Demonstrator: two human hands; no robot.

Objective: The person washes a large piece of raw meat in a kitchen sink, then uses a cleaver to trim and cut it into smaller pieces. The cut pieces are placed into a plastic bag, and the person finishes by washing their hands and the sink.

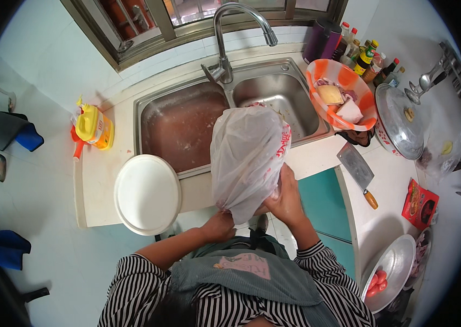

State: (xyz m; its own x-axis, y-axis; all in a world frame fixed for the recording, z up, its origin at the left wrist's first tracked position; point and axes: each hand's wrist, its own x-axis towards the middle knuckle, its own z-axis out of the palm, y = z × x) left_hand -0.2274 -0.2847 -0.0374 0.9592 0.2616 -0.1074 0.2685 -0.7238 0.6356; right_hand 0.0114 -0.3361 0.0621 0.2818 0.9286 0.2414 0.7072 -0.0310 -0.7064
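Note:
A whitish translucent plastic bag [245, 159] with red printing hangs between my hands, over the front rim of the double sink. My left hand [219, 227] grips the gathered lower end of the bag. On its right side my right hand [285, 200] holds the bag, with something pale pink showing at the palm. What the bag contains is mostly hidden. Behind it, the left sink basin [181, 122] holds cloudy reddish water. Small scraps lie in the right sink basin [296, 106], partly covered by the bag.
A white round lid or basin [148, 194] overhangs the counter edge. An orange-and-white basin [316, 88] holds raw meat. A cleaver [357, 165] lies on the right counter, near a red packet [420, 203] and a metal bowl [394, 269] with tomatoes. The faucet [224, 49] arches above the sink.

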